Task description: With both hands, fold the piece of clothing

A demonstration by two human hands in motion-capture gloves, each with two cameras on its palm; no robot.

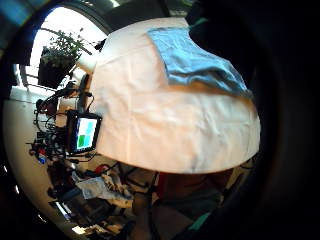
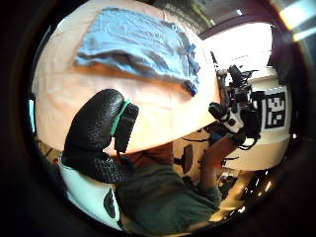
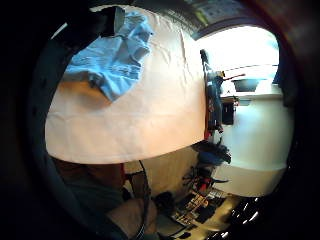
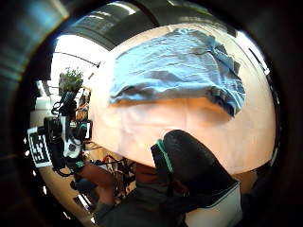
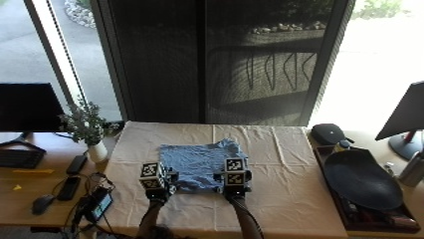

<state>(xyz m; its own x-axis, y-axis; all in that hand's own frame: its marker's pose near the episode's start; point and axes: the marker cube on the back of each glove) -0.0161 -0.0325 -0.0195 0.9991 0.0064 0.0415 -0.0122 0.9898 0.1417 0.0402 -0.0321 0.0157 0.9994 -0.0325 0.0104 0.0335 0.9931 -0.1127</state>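
Note:
A light blue piece of clothing (image 5: 195,167) lies flat, roughly squared, on the cream tablecloth (image 5: 285,169) at the table's middle. My left hand (image 5: 158,193) hovers at its near left corner and my right hand (image 5: 236,191) at its near right corner. Both palms face the cloth (image 2: 138,44) (image 4: 175,66) from a short way above, and neither holds any fabric. The left thumb (image 2: 96,131) and the right thumb (image 4: 191,163) show bare, with nothing pinched. The garment's near edge (image 1: 195,60) (image 3: 112,57) is slightly bunched.
A small plant in a white vase (image 5: 86,132) stands by the table's left edge. A black oval dish (image 5: 361,179) and a black case (image 5: 329,133) sit on the right. A small screen (image 5: 96,204), cables and a mouse lie on the left desk.

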